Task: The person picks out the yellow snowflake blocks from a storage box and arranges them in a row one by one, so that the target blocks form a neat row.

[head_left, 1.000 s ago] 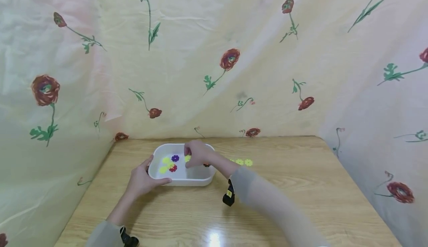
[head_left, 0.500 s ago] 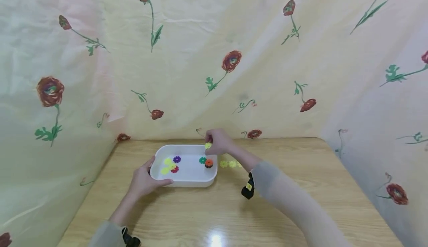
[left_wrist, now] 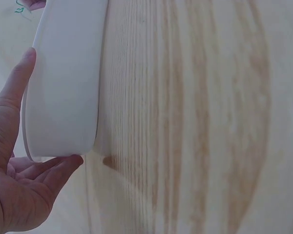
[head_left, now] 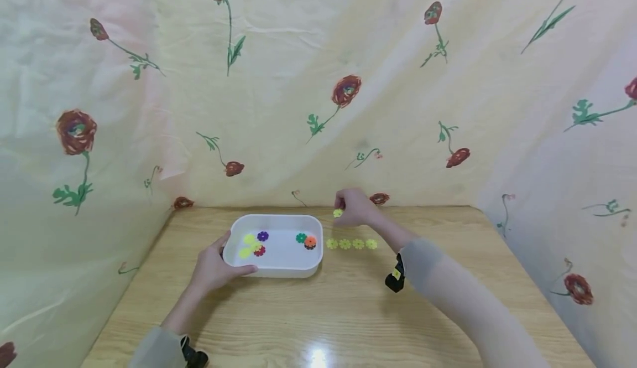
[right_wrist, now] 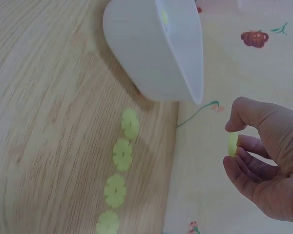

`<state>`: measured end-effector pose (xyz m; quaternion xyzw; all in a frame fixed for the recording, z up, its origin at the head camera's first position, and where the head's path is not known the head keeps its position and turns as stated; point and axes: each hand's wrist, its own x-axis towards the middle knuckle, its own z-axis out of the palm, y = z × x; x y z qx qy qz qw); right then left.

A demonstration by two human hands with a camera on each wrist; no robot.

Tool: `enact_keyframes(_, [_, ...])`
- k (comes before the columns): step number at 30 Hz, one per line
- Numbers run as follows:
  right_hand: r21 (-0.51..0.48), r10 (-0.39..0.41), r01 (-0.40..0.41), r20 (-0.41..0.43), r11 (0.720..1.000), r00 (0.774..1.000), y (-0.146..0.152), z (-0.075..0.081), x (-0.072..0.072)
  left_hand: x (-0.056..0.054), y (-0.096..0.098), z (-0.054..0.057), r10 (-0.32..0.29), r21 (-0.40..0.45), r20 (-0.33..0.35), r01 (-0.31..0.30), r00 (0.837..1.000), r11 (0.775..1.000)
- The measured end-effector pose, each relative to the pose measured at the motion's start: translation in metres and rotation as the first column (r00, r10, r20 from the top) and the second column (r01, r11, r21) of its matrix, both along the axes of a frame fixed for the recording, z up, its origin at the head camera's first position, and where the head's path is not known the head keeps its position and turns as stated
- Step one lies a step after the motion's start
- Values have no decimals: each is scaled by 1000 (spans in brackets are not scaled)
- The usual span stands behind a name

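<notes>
My right hand [head_left: 355, 207] pinches a yellow flower-shaped disc [head_left: 338, 213] between thumb and fingers, raised above the table to the right of a white plastic tray [head_left: 278, 273]. The right wrist view shows that disc [right_wrist: 232, 144] edge-on in the fingertips. Below the hand, several matching yellow discs [head_left: 358, 244] form a straight row on the table. My left hand [head_left: 213, 268] holds the tray by its left end, thumb along the front wall and fingers round the end, as the left wrist view also shows on the tray wall [left_wrist: 63, 97].
Inside the tray lie yellow discs [head_left: 245, 253], a purple disc [head_left: 262, 236] and a red disc [head_left: 259, 250] on the left, with a green disc [head_left: 301, 238] and an orange disc [head_left: 310, 241] on the right. A flowered cloth [head_left: 278, 108] hangs behind the wooden table [head_left: 278, 318].
My right hand has lifted the yellow disc out of the tray and carried it right, past the tray's edge to above the row. The left hand keeps its hold on the tray.
</notes>
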<state>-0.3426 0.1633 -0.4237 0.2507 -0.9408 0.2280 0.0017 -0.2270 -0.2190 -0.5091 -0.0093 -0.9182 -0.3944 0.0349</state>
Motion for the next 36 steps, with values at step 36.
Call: enact_keyframes(36, [17,-47,47,27,999,999,94,-43,8,-1,-4,-4,-7,-5,-16,7,1000,1000])
